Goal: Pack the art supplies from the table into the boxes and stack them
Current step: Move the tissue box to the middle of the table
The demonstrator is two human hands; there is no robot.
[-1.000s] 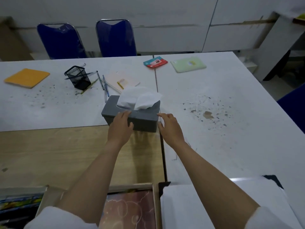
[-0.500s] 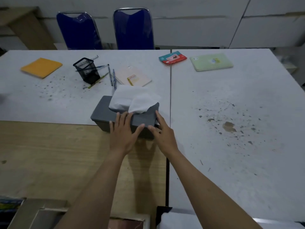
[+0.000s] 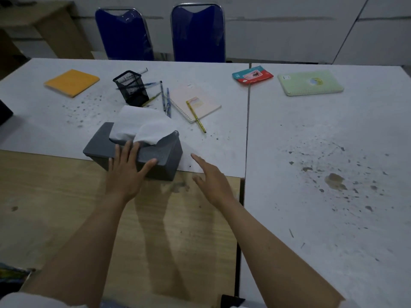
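Note:
A grey tissue box (image 3: 162,160) with white tissue (image 3: 142,127) sticking out sits where the white table meets the wooden one. My left hand (image 3: 125,172) rests flat on the box's near top edge, fingers spread and straight. My right hand (image 3: 211,178) hovers just right of the box, fingers extended, not touching it. Farther back lie a black mesh pen holder (image 3: 131,87), blue pens (image 3: 165,100), a pink spiral notebook (image 3: 195,102) with a yellow pencil (image 3: 196,117) on it, an orange notebook (image 3: 72,82), a green notebook (image 3: 310,82) and a red-teal packet (image 3: 252,75).
Two blue chairs (image 3: 198,33) stand behind the white table (image 3: 322,152). The wooden table (image 3: 55,207) fills the near left. A gap runs between the tables. A dark object (image 3: 4,112) sits at the far left edge, and a colourful item (image 3: 11,274) shows at the bottom left.
The tissue box has shifted left and turned slightly. My right hand has come off the box and drawn back to the right. My left hand has stayed on it. The view has tilted up.

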